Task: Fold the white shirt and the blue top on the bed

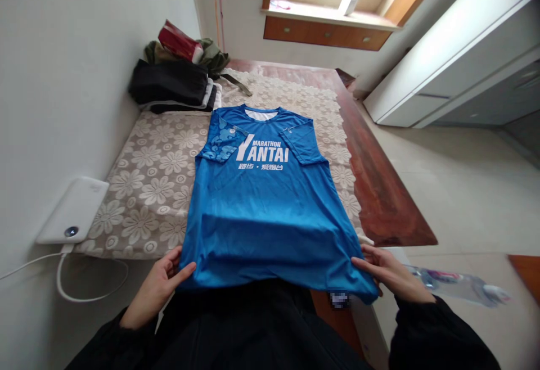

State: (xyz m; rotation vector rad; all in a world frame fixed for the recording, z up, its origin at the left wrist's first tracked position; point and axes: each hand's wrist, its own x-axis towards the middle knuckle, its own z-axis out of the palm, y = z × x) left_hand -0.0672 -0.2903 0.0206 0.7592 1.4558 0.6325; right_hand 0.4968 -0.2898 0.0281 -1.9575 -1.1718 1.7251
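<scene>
A blue T-shirt (261,201) with white "Marathon Yantai" print lies spread front up, its collar pointing away from me. Both sleeves are folded inward over the chest. My left hand (162,280) grips the shirt's left edge near the hem, thumb on top and fingers beneath. At the opposite side, my right hand (390,271) pinches the right edge near the hem corner. The hem hangs over the table's near edge, close to my dark clothing. Fingertips under the fabric are hidden.
A floral lace cloth (154,179) covers much of the reddish wooden table (379,201). Folded dark clothes (169,83) and a red item (179,41) are stacked at the back left. A white power bank (73,210) with a cable sits left. A plastic bottle (459,285) lies right.
</scene>
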